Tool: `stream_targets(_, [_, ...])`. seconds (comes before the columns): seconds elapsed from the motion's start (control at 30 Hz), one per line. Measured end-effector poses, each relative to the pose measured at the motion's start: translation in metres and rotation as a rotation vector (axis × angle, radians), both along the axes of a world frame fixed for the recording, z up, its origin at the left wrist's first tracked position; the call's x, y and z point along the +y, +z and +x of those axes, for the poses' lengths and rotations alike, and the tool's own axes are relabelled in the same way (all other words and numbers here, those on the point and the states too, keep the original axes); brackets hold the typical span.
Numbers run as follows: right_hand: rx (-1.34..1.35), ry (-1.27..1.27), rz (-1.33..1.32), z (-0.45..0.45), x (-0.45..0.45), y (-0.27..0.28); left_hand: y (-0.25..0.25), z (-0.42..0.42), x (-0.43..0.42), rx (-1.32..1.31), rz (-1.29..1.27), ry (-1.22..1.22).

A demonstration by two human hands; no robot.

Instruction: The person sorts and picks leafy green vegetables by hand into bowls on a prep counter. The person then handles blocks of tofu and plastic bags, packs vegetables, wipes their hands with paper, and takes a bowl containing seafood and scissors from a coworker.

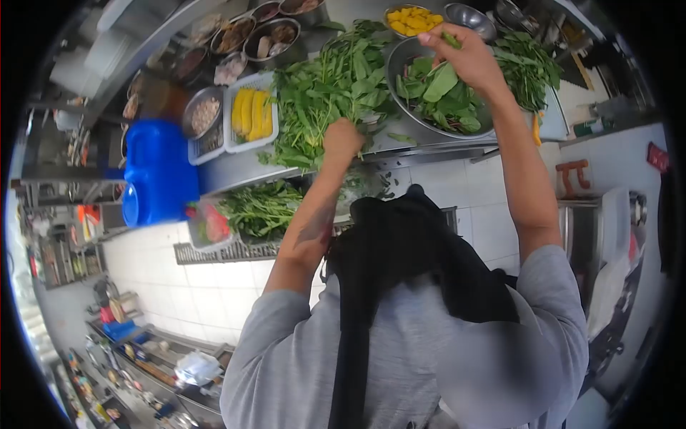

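My right hand (pixel 468 61) is above a metal bowl (pixel 391 79), its fingers closed on a piece of leafy green (pixel 451 41). Loose picked leaves (pixel 446 100) lie inside that bowl. At the near edge of a large heap of leafy greens (pixel 321 86) on the steel counter, my left hand (pixel 343 139) is curled closed around some of the stems; its fingertips are mostly hidden. A short cut stem (pixel 401 139) lies on the counter between the heap and the bowl.
Left of the heap stand a white basket of yellow vegetables (pixel 254 114) and a blue jug (pixel 158 171). Bowls of food, one with yellow chunks (pixel 413 20), line the back. More greens (pixel 493 68) lie at right. Below the counter, a crate holds further greens (pixel 261 207).
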State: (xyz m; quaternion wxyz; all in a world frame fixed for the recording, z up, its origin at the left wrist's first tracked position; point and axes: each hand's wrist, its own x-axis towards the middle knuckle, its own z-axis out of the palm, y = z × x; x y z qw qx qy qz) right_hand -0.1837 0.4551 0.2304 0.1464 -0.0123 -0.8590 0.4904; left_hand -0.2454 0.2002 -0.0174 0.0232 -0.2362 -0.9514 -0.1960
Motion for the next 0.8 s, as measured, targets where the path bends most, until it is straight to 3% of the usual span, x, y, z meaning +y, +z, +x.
stream_targets(0.07, [-0.047,-0.033,-0.027,0.005,0.018,-0.017,0.04,-0.013,-0.015,-0.244,0.009,-0.011])
stream_targets(0.1, [-0.104,-0.037,-0.036,0.006,0.025,-0.026,0.06,-0.013,-0.024,-0.234,-0.007,-0.026])
stream_targets(0.17, [-0.014,-0.05,0.025,0.003,0.021,-0.038,0.086,-0.018,-0.039,-0.506,0.47,0.213])
stream_targets(0.2, [0.002,0.001,0.104,-0.001,0.014,-0.042,0.088,-0.025,-0.047,-0.495,0.464,0.21])
stream_targets(0.3, [0.03,0.189,0.192,-0.025,-0.025,-0.042,0.093,-0.044,-0.064,-0.255,0.561,0.131])
stream_targets(0.37, [0.253,0.246,0.452,-0.05,-0.057,-0.049,0.108,-0.038,-0.069,-0.06,0.525,0.097])
stream_targets(0.47, [0.258,0.334,0.473,-0.08,-0.098,-0.069,0.139,-0.018,-0.066,-0.058,0.476,0.172])
stream_targets(0.6, [0.151,0.475,0.674,-0.088,-0.125,-0.065,0.133,-0.013,-0.077,0.037,0.488,0.177])
stream_targets(0.67, [0.162,0.511,0.729,-0.09,-0.14,-0.068,0.127,-0.009,-0.078,0.24,0.471,0.154])
stream_targets(0.77, [0.126,0.402,0.742,-0.099,-0.153,-0.088,0.118,-0.005,-0.071,0.406,0.341,0.091])
stream_targets(0.8, [-0.005,0.242,0.718,-0.116,-0.141,-0.094,0.116,-0.002,-0.067,0.436,0.331,0.092])
